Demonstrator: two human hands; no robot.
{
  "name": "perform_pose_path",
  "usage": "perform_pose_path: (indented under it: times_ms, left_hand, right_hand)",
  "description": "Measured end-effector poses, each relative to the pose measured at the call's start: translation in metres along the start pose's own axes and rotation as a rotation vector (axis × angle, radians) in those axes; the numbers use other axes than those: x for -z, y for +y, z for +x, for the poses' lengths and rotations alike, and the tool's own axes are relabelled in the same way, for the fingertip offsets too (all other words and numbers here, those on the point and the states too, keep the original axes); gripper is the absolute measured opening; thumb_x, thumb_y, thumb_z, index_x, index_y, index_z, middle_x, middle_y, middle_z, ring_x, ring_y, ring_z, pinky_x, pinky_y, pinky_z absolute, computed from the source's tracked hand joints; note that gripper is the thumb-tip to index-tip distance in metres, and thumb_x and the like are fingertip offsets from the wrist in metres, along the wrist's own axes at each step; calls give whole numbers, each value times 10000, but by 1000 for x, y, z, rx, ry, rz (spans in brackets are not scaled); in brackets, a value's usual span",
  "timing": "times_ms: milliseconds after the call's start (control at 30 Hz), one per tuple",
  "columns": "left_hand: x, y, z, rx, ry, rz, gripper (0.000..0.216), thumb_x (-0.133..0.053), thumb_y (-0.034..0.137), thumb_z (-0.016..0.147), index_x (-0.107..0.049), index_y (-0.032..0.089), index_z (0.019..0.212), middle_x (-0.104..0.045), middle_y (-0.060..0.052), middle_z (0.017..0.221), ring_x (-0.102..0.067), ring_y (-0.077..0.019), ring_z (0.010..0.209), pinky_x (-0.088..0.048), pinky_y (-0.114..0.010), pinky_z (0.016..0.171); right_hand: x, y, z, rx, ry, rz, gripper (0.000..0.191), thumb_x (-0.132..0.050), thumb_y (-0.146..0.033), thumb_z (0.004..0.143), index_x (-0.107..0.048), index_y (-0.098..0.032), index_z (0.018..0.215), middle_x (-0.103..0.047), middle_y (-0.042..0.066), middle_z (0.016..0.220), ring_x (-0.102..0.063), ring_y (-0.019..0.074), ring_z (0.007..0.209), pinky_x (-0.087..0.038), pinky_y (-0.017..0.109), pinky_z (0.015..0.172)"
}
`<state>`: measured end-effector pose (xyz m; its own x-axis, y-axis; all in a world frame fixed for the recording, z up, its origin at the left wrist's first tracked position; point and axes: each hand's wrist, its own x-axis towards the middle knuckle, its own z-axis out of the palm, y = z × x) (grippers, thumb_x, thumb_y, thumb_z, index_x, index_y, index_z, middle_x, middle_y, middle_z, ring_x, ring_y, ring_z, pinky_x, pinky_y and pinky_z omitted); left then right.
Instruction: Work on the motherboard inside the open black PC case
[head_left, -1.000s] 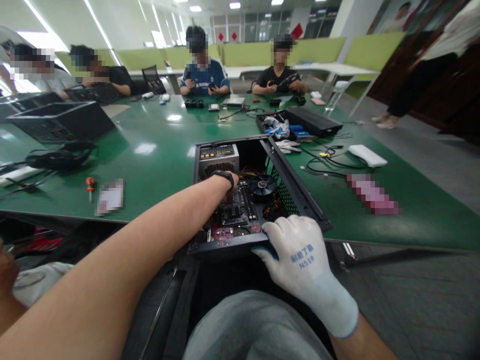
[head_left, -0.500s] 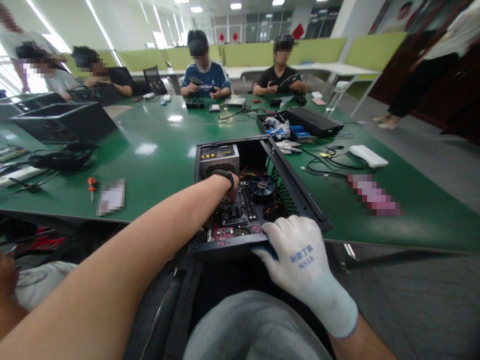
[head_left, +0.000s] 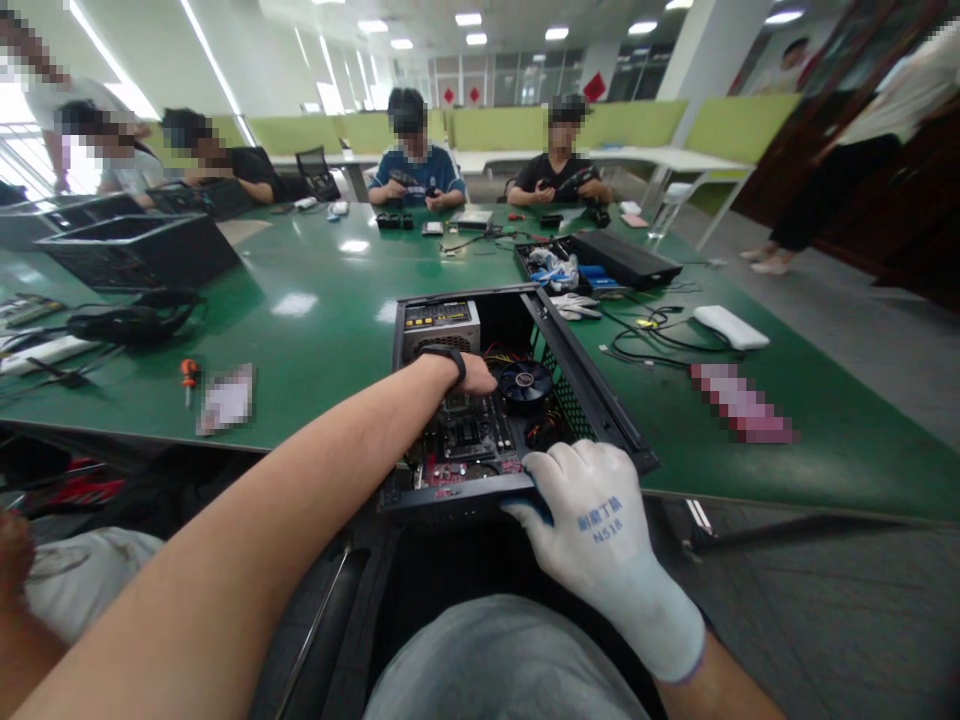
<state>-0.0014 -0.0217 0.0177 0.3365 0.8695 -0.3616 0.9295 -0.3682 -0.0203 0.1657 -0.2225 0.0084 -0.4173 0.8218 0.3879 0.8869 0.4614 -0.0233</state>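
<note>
Right hand (head_left: 592,500) grips the computer case (head_left: 592,395) at its near rim. Left hand (head_left: 474,381) reaches inside by the fan (head_left: 525,380), and I cannot tell its grip.

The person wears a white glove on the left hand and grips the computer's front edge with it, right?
Not quite. The white glove is on the right hand, which does grip the front edge of the computer. The left hand is bare, reaching inside. The head view shows it.
</note>
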Motion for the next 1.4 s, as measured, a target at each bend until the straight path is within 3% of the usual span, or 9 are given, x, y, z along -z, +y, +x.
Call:
perform_pose_path:
  times_ms: [100, 233, 500, 633, 767, 933, 1133, 1400]
  left_hand:
    - [16, 0, -9, -6, 125, -58, 531, -392, 461, 891, -701, 97, 1124, -710, -174, 1137, -673, -258, 1001, -504, -290, 827]
    - [38, -6, -22, -53, 378, -98, 440, -344, 355, 916, -720, 127, 921, -732, -143, 995, -670, -230, 923, -479, -284, 807]
    - [59, -25, -56, 39, 734, -284, 444, -300, 359, 978, -624, 179, 734, -695, -94, 811, -619, -200, 764, -422, -296, 723]
    - [57, -33, -67, 79, 795, -362, 412, -319, 372, 981, -560, 198, 695, -659, -67, 751, -573, -181, 698, -363, -288, 646]
    - [48, -38, -69, 75, 790, -412, 417, -329, 395, 978, -492, 210, 642, -612, -45, 683, -530, -172, 646, -309, -291, 600]
    - [34, -43, -69, 56, 780, -476, 400, -346, 404, 971, -458, 214, 637, -569, -18, 640, -498, -158, 605, -287, -289, 580]
    - [25, -49, -73, 91, 750, -516, 387, -352, 415, 963, -444, 220, 642, -555, -4, 627, -504, -153, 603, -303, -288, 580]
    - [35, -59, -78, 140, 780, -549, 170, -418, 347, 921, -520, 221, 872, -627, -11, 725, -586, -181, 696, -405, -296, 649]
  right_hand:
    - [-2, 2, 2, -3, 11, 7, 297, -695, -489, 786, -616, -235, 919, -588, 39, 814, -458, 234, 797, -220, 371, 720]
    - [-7, 13, 21, -10, -8, 5, 324, -654, -525, 820, -615, -229, 945, -606, 44, 859, -479, 234, 833, -238, 364, 738]
    - [-39, 51, 119, 2, -51, -125, 434, -537, -598, 870, -607, -212, 1056, -640, 98, 1000, -520, 256, 943, -289, 364, 774]
    - [-60, 69, 182, -28, -71, -166, 480, -533, -593, 880, -609, -176, 1105, -635, 131, 1069, -551, 262, 1006, -373, 388, 848]
    - [-77, 83, 241, -61, -112, -207, 437, -550, -503, 918, -586, -172, 1200, -605, 88, 1193, -585, 214, 1056, -475, 443, 922]
    - [-89, 92, 289, -94, -150, -235, 405, -581, -424, 922, -574, -177, 1243, -591, 91, 1250, -599, 209, 1071, -514, 439, 909]
    - [-88, 94, 296, -87, -171, -249, 407, -582, -421, 922, -571, -178, 1248, -588, 90, 1256, -597, 212, 1077, -514, 442, 911]
    - [-76, 79, 247, -58, -155, -217, 438, -550, -495, 922, -582, -177, 1221, -598, 84, 1227, -583, 217, 1086, -471, 464, 947]
